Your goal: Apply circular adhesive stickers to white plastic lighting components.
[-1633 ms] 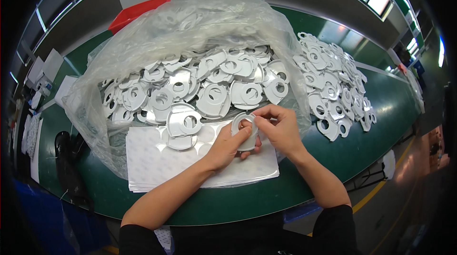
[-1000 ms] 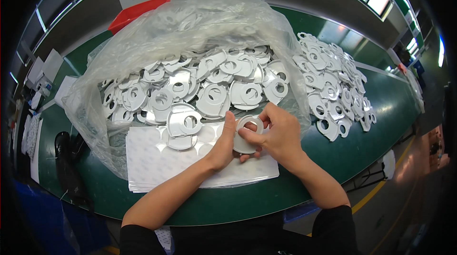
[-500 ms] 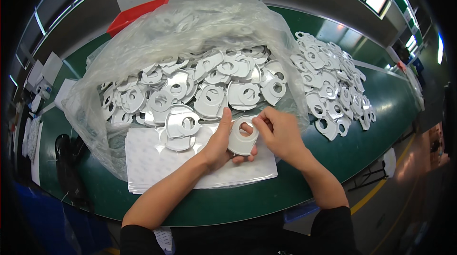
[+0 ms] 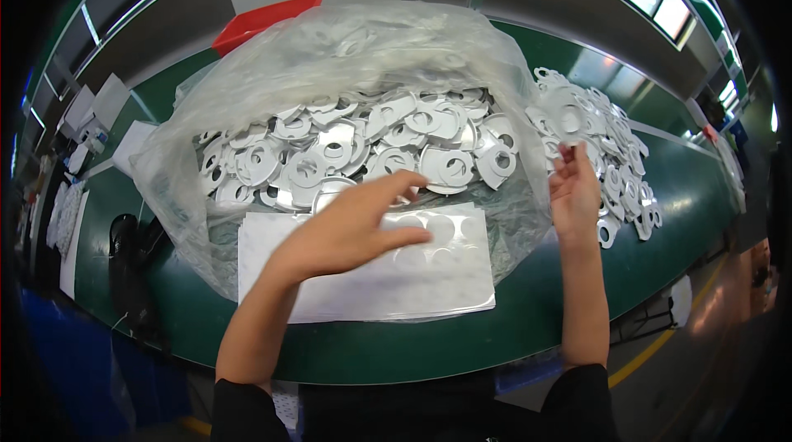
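Observation:
My left hand (image 4: 351, 223) is slightly blurred, thumb and fingers apart and empty. It hovers over a stack of white sheets (image 4: 388, 293) bearing round clear stickers. Beyond it, a large clear plastic bag (image 4: 272, 71) lies open, full of flat white plastic parts (image 4: 334, 149), each with a round hole. My right hand (image 4: 575, 190) is raised at the right, palm up with fingers loosely curled. A blurred white plastic part (image 4: 568, 115) is just above its fingertips, seemingly in the air and out of the grasp. Behind it lies a loose pile of the same parts (image 4: 631, 186).
The green tabletop (image 4: 379, 359) curves around in front of me. A red bin (image 4: 264, 23) stands behind the bag. A black object (image 4: 128, 277) rests at the left, and papers and small items lie at the far left.
The white part held between both hands has gone with my right hand to the right and appears released over the pile. My left hand has opened and shifted left. The view has shifted slightly.

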{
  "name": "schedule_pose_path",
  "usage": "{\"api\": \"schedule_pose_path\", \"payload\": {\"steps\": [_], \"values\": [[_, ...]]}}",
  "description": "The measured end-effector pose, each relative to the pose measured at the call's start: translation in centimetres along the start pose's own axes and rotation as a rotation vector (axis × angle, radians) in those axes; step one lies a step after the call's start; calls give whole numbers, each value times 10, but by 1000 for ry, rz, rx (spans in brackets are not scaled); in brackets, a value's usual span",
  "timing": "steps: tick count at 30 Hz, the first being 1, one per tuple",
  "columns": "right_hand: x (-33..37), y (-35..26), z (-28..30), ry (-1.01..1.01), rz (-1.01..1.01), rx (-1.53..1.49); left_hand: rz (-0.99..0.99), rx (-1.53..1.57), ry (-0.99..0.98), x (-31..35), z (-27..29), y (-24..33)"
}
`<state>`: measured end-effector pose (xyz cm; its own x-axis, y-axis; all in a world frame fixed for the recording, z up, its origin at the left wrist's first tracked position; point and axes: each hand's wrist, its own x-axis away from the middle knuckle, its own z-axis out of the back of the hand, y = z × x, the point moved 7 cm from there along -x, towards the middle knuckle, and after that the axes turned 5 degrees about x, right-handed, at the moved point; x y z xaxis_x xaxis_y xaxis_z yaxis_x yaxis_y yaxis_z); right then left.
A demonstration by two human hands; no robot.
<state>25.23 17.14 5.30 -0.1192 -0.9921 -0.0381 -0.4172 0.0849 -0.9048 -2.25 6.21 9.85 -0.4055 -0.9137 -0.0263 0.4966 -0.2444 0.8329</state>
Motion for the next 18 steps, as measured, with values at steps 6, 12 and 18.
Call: {"api": "schedule_pose_path", "payload": {"steps": [6,12,18], "values": [[23,20,-44,-96,14,445,165,-712,188,31,30,-40],[85,53,-98,-791,350,1217,287,-706,202,24,33,-59],[90,54,-102,-790,444,1350,103,-647,285,16,33,-45]]}}
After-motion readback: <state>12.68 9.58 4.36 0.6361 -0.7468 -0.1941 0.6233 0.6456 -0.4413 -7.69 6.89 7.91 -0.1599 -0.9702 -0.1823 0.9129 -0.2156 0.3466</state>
